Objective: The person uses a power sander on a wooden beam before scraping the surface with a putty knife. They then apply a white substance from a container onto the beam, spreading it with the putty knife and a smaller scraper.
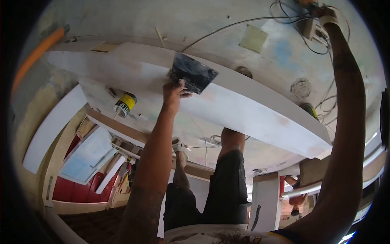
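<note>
My left hand (175, 94) grips the lower edge of a flat black square sheet (194, 73) with pale smears on it. The sheet overlaps the upper edge of a long white-coated panel (239, 110), which stretches across the view in front of my legs. Out at the top right, my right hand (325, 15) is closed at an orange and dark object (306, 3), partly cut off by the frame edge; I cannot tell what it is. Loose cables (280, 17) lie around and below that hand.
A yellow-labelled can (126, 103) lies left of my left arm; another can (309, 110) stands near the panel's right end. A yellowish square sheet (254, 38) rests on the stained floor. Orange tubing (38, 57) crosses the left edge. Another person (296, 203) is at the lower right.
</note>
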`<action>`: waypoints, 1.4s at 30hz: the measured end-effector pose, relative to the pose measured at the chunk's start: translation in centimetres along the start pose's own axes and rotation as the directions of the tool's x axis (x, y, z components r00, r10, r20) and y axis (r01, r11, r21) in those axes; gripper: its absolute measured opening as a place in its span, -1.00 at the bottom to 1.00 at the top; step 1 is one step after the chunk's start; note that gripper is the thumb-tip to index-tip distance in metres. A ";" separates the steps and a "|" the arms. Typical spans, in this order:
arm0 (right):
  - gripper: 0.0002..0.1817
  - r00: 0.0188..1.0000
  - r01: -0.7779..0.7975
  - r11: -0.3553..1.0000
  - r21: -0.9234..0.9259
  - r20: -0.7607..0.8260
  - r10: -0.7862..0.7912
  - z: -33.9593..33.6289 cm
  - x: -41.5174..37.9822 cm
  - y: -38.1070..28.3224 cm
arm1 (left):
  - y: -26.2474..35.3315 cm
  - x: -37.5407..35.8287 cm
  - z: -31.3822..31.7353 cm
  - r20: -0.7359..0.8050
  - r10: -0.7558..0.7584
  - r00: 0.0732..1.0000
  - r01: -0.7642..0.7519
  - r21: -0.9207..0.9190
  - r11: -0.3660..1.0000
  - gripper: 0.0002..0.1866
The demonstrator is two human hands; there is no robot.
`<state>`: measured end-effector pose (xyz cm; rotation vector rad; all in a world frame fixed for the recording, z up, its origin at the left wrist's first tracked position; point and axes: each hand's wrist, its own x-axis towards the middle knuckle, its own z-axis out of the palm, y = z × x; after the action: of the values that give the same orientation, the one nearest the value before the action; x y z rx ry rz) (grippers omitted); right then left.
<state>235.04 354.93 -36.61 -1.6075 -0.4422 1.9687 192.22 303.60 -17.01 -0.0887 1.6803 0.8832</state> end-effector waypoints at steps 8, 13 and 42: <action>-0.63 0.980 0.040 0.831 -0.555 -0.142 -0.142 9.4 -23.9 -5.7 | -0.1 0.4 -0.4 0.009 -0.067 0.998 0.068 -0.037 0.997 -0.75; -0.79 0.745 0.638 0.156 -0.754 0.555 -0.370 11.6 -41.9 -6.0 | -0.4 1.4 -1.0 0.018 -0.143 0.990 0.144 -0.073 0.987 -0.78; -0.77 0.998 0.057 0.162 -0.985 0.058 0.005 10.4 -64.6 30.8 | -5.6 -12.9 -15.2 0.333 -0.074 0.940 0.183 -0.308 0.934 -0.70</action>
<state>226.88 292.48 -1.13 -2.1706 -2.1755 1.6284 186.85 285.74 -8.06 -0.2735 1.1991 1.0176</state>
